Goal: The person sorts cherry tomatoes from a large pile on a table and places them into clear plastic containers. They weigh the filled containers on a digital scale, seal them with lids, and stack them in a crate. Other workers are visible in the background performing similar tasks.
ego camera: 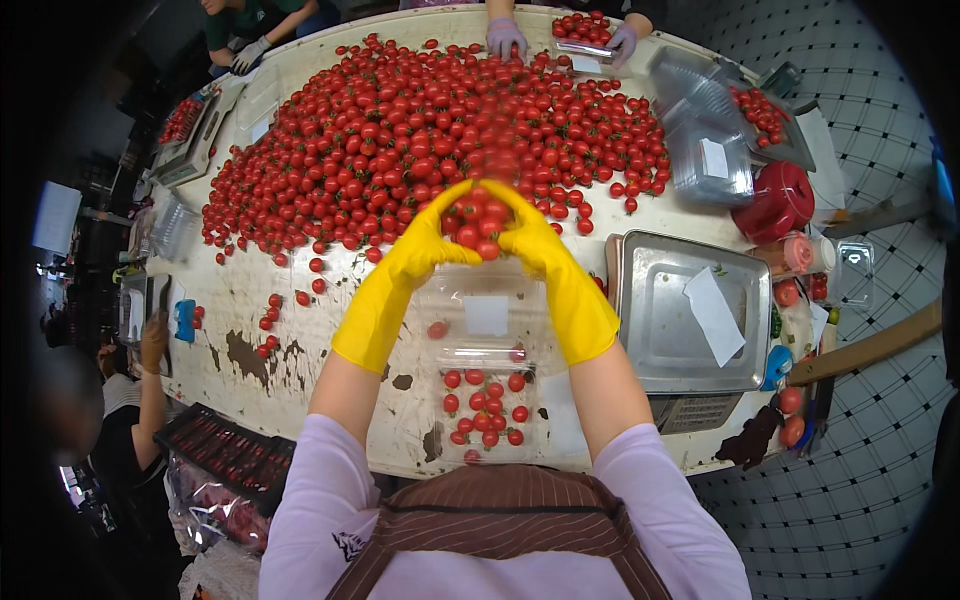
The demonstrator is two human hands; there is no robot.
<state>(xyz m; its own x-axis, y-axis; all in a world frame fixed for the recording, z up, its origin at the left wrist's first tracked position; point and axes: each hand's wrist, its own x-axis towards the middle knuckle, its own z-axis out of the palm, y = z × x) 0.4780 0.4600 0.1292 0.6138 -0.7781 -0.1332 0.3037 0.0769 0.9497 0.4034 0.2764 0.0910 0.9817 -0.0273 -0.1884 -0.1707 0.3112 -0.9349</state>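
Observation:
My left hand (442, 232) and my right hand (521, 229), both in yellow rubber gloves, are cupped together around a cluster of cherry tomatoes (477, 225). They are at the near edge of a large heap of cherry tomatoes (390, 142), some with green stems. Below my hands lies a clear plastic clamshell container (442, 285), its lid folded back with a white label (486, 315) on it. The container's near half holds several loose cherry tomatoes (493, 406), spaced apart.
A metal tray (637, 330) with a paper strip rests on a scale at right. Behind it stand stacked clear containers (686, 165) and a red container (776, 201). Across the worn white table (300, 375), co-workers' gloved hands (506, 36) work. A black crate (225, 450) is at lower left.

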